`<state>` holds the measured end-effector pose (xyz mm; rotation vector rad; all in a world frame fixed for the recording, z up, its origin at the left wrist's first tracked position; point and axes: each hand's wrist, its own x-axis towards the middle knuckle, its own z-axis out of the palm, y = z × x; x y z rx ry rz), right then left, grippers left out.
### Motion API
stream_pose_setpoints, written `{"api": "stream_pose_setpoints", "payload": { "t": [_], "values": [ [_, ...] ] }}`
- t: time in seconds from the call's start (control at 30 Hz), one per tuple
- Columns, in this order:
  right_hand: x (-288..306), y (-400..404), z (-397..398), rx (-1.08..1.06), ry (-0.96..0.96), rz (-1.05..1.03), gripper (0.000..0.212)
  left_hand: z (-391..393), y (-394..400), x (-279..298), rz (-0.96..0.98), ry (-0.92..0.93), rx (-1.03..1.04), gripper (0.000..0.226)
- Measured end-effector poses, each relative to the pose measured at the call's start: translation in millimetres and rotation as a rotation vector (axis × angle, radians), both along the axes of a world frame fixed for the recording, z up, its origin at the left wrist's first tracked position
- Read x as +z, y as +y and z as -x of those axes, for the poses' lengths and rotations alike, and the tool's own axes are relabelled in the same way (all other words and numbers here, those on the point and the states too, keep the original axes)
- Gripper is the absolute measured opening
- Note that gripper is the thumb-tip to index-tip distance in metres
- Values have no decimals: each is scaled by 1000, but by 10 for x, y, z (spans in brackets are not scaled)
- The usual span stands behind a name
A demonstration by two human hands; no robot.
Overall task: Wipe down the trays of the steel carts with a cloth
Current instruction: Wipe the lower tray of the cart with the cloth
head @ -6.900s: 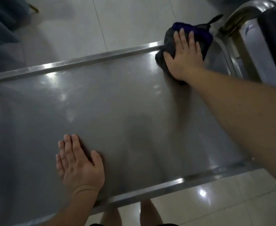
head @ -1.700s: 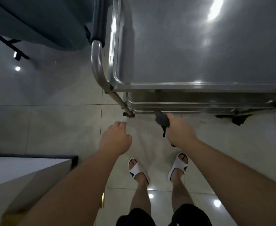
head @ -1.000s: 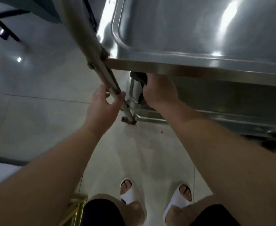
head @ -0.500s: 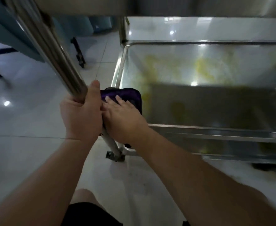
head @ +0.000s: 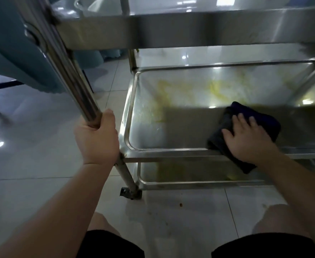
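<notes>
I am crouched at a steel cart, looking under its top tray point(head: 190, 28) at the middle tray point(head: 171, 131), which is smeared with yellow stains toward the back. My right hand point(head: 246, 138) lies flat, fingers straight, on a dark folded cloth point(head: 261, 120) at the tray's near right; the cloth's end hangs over the front rim. My left hand point(head: 97, 138) grips the slanted steel leg tube point(head: 67, 71) at the cart's near left corner. A bottom tray point(head: 190, 174) shows below, also stained.
Pale glossy floor tiles point(head: 31, 146) spread to the left and in front. A teal-draped piece of furniture point(head: 13, 53) with a dark frame stands at the left, close to the cart. The leg's foot point(head: 130, 192) rests on the floor. My knees are at the bottom.
My right hand has slid the cloth from the tray's near left corner, beside my left hand, to the right along the middle tray. My left hand keeps its grip on the tube.
</notes>
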<state>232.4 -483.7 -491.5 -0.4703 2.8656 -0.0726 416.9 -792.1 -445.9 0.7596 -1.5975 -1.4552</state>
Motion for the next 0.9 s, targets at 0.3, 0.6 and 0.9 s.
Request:
{"api": "stream_pose_setpoints", "payload": {
  "t": [0.3,0.6,0.9],
  "values": [
    [17,-2530,-702,474,4,229,72,-3,-3,-10,17,3,-7,37],
    [-29,-914,388,32,127,131,72,-15,9,-48,13,10,9,39],
    [-75,-2366,78,169,58,209,81,-14,35,-35,50,59,-4,40]
  ]
}}
